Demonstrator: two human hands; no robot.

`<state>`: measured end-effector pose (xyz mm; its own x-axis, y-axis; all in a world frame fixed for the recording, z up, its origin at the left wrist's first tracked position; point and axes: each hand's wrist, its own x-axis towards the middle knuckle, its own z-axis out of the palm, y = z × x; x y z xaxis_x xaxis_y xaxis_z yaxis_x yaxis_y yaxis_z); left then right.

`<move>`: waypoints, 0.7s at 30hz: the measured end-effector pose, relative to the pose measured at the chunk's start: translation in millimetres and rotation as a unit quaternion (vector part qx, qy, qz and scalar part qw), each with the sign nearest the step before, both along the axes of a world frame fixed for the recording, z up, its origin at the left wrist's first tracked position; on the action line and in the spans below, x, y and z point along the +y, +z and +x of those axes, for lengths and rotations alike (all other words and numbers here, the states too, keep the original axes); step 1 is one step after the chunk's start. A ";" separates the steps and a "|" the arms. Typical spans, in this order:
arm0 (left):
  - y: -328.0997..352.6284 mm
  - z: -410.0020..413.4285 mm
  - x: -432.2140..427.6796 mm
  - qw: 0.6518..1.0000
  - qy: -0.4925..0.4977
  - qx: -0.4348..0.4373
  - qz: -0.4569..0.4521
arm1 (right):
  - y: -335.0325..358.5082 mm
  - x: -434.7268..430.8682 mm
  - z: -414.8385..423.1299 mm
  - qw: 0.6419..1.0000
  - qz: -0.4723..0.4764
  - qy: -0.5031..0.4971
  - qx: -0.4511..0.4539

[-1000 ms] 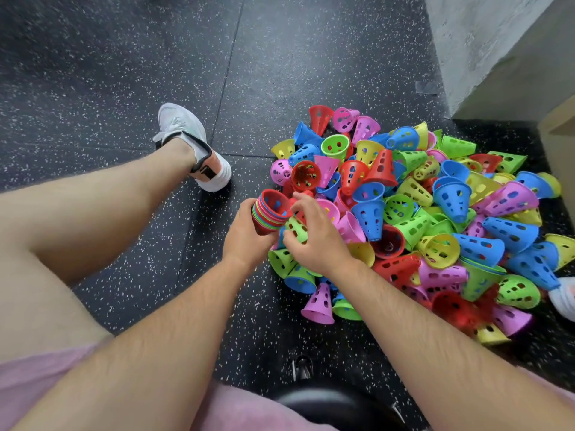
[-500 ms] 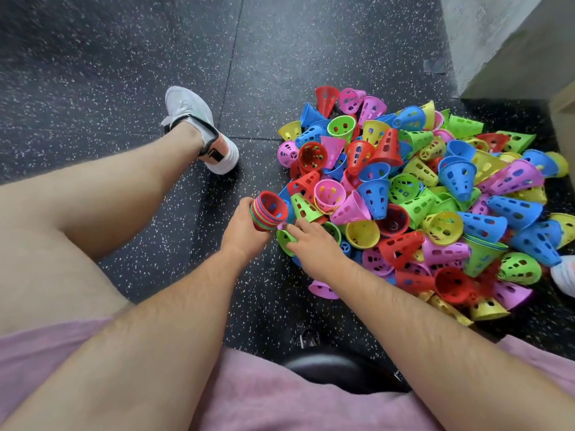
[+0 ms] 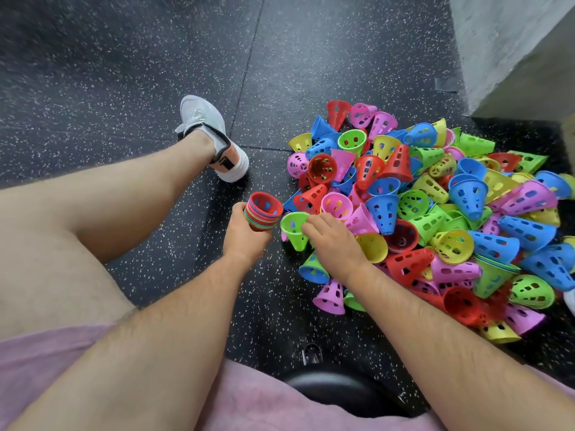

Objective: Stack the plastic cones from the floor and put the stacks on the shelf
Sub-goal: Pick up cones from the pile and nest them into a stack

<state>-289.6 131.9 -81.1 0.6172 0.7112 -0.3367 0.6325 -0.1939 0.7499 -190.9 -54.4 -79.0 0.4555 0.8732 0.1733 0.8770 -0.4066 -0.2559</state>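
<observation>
Gripping a nested stack of cones (image 3: 263, 215) with fingers wrapped around it, the left hand (image 3: 244, 236) holds it beside the pile (image 3: 435, 213) on the floor (image 3: 124, 73); the right hand (image 3: 333, 241) pinches a green cone (image 3: 294, 228) at the pile's left edge

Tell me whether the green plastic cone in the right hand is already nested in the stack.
Not nested. The green plastic cone sits beside the stack, apart from its open red mouth.

The right hand (image 3: 334, 241) has drawn a green cone (image 3: 294, 229) clear of the pile (image 3: 435, 213); 1 second ago it was still reaching among the cones. That cone now lies on its side just right of the stack (image 3: 263, 213) gripped in the left hand (image 3: 245, 236).
</observation>
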 end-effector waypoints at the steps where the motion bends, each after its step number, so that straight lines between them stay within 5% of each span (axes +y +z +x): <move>1: 0.6 0.2 0.5 1.000 0.005 0.002 0.002 | 2.7 0.5 5.0 0.999 0.027 -0.028 0.009; 6: 5.2 0.5 -5.1 0.999 -0.040 0.015 0.016 | 24.9 8.7 20.6 0.974 0.138 -0.172 0.052; 10: 7.4 2.1 -12.2 0.997 -0.076 0.017 0.009 | 31.8 25.5 16.5 0.966 0.185 -0.165 0.076; 18: 7.2 8.5 -14.2 0.998 -0.061 0.005 0.002 | 15.7 32.5 3.9 0.973 0.071 -0.055 0.212; 21: 1.5 8.8 -13.2 0.998 -0.064 0.010 0.005 | 14.8 26.2 11.9 0.976 0.062 -0.094 0.186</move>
<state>-280.8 118.7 -79.6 0.6964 0.6305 -0.3427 0.6171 -0.2823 0.7345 -179.0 -28.2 -64.3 0.6574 0.7509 0.0637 0.6267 -0.4978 -0.5995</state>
